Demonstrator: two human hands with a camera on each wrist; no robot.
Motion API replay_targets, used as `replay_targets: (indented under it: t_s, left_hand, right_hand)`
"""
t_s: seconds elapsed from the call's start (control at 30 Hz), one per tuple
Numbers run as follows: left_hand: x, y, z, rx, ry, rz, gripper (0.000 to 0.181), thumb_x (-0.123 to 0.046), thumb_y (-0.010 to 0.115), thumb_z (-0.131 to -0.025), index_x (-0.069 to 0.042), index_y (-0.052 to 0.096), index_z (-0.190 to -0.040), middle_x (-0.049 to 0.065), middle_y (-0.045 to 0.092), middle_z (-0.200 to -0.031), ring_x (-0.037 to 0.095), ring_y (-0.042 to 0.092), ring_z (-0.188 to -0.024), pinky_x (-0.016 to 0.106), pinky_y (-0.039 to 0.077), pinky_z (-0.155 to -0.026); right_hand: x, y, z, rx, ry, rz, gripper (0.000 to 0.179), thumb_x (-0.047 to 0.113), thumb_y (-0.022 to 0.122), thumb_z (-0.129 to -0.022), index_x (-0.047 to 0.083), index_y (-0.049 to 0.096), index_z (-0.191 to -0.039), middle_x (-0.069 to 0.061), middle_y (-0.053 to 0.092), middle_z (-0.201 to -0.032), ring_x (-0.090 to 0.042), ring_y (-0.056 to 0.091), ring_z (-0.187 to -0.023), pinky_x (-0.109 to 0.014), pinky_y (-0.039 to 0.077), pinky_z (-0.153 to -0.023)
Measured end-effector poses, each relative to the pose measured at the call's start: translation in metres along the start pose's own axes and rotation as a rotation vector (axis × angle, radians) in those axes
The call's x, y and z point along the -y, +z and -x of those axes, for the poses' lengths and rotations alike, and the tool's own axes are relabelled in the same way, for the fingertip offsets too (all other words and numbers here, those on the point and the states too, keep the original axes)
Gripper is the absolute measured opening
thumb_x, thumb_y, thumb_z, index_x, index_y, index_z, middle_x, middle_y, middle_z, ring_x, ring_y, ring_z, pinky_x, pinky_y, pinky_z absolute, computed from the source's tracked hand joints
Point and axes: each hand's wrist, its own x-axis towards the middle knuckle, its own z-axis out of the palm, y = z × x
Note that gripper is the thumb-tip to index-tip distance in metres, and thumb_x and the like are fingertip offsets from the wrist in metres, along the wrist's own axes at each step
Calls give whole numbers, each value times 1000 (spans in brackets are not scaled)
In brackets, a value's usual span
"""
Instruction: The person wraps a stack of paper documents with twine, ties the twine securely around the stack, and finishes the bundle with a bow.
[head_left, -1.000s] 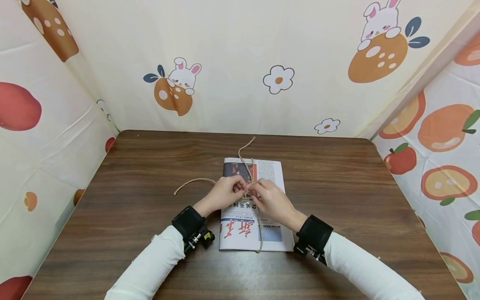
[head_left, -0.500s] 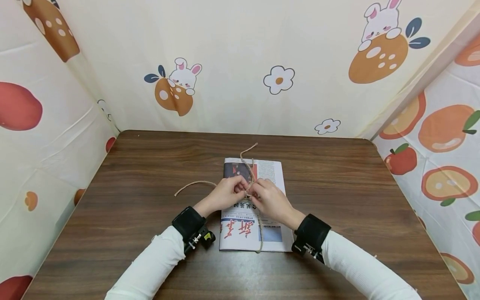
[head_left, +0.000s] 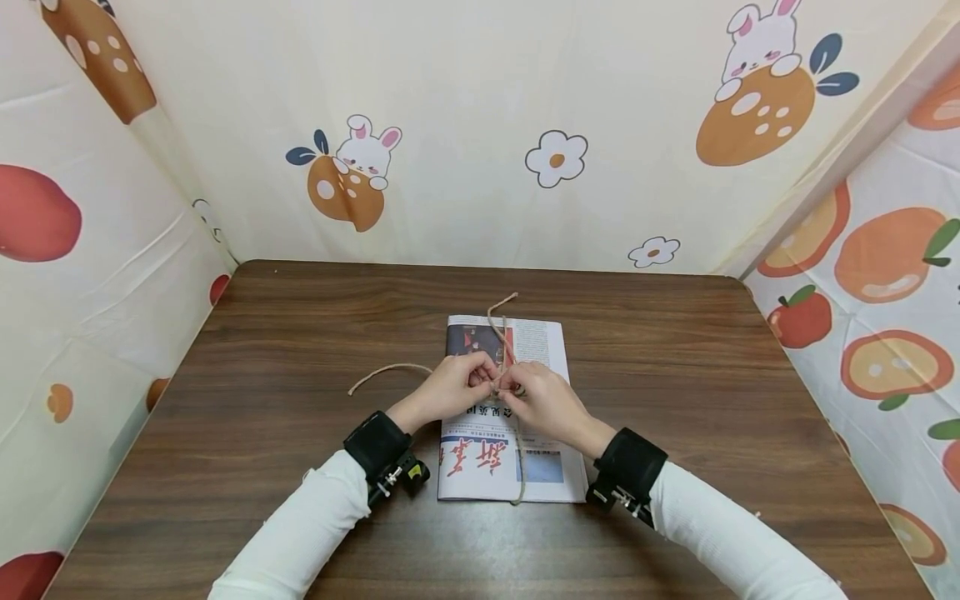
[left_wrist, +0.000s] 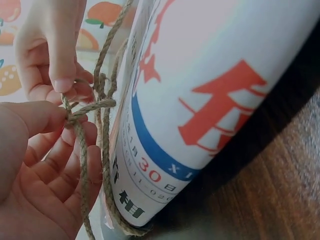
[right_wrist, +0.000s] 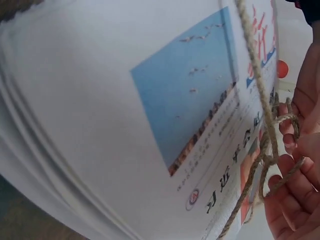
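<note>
A folded stack of newspapers (head_left: 480, 483) lies on the table, with brown twine (head_left: 522, 462) running lengthwise over it. At the stack's middle, my left hand (head_left: 453, 387) pinches the twine between thumb and forefinger. In the left wrist view, a small loop and crossing of twine (left_wrist: 90, 110) shows at those fingertips, standing off the paper. My right hand (head_left: 546, 406) meets it from the other side and pinches a strand of the same twine. A twine crossing (right_wrist: 267, 159) shows beside the right fingers in the right wrist view. The fingers partly hide the crossing in the head view.
One loose twine end (head_left: 386, 367) lies on the wood-grain table (head_left: 300, 333) left of the stack. Another free end (head_left: 504, 301) sticks out past the far edge of the papers. Printed fabric walls (head_left: 465, 92) stand behind and at both sides.
The far free end of the twine has drawn a little nearer and to the right. Both hands stay at the middle of the stack, with the right fingers shifting slightly.
</note>
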Motion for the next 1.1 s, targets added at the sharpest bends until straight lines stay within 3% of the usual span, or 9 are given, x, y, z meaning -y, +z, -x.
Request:
replay_targets:
  t_s: [0.23, 0.47, 0.7, 0.9, 1.1]
  left_hand:
    - [-2, -2, 1, 21, 16, -24, 5, -12, 58, -87, -12, 60, -91, -3, 58, -73, 7, 50, -61, 19, 40, -56]
    - [-2, -6, 4, 45, 23, -67, 5, -18, 60, -88, -13, 62, -87, -4, 58, -70, 7, 49, -57, 18, 38, -54]
    - [-1, -9, 7, 6, 45, -161, 11, -25, 62, -88, -16, 62, -82, -7, 52, -63, 3, 42, -51, 18, 32, -49]
    - [-4, -10, 6, -18, 59, -218, 13, -28, 63, -86, -19, 63, -76, -10, 50, -60, 2, 41, -50, 18, 31, -48]
    - [-5, -9, 4, -39, 71, -264, 14, -27, 63, -86, -21, 63, -74, -11, 50, -59, 2, 42, -50, 17, 31, -47]
  right_hand:
    - [-1, -3, 0, 52, 86, -102, 8, 11, 67, -82, 16, 60, -80, 9, 60, -72, 0, 51, -61, -17, 43, -56]
    - [-2, -9, 0, 84, 118, -243, 3, 12, 63, -85, 12, 61, -82, 8, 59, -68, 0, 50, -59, -18, 42, -55]
    - [-4, -17, 0, 179, 211, -389, 6, 13, 60, -87, 14, 61, -81, 7, 55, -67, -4, 47, -58, -18, 38, -53]
    - [-5, -23, 0, 300, 326, -417, 19, 22, 58, -89, 14, 56, -72, 6, 49, -61, -6, 41, -52, -19, 32, -49]
    - [-6, -26, 2, 336, 364, -451, 24, 28, 57, -90, 13, 56, -72, 6, 49, -61, -7, 41, -52, -20, 32, -49]
